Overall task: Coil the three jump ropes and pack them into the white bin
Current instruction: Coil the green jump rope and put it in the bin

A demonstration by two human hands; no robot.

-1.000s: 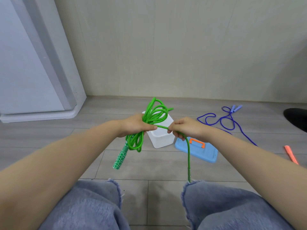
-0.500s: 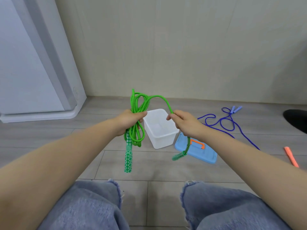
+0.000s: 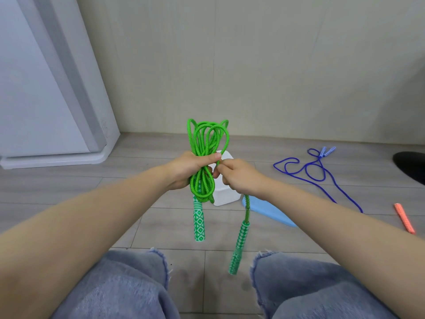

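Green jump rope (image 3: 205,157) in hand, first of three, coiling nearly done. Our left hand (image 3: 190,168) grips the bundle at mid-height, fingers curled round it and thumb across the front; loops stand above the fist, one patterned handle (image 3: 199,221) hangs below. Our right hand (image 3: 239,177) pinches the free end just beside the bundle; the second handle (image 3: 239,247) dangles from it.

White bin (image 3: 224,196) sits on the floor behind our hands, mostly hidden. Blue jump rope (image 3: 310,171) lies loose to the right; an orange handle (image 3: 404,221) further right.

Next, likely: wrap the tail round the bundle, then drop it in the bin.
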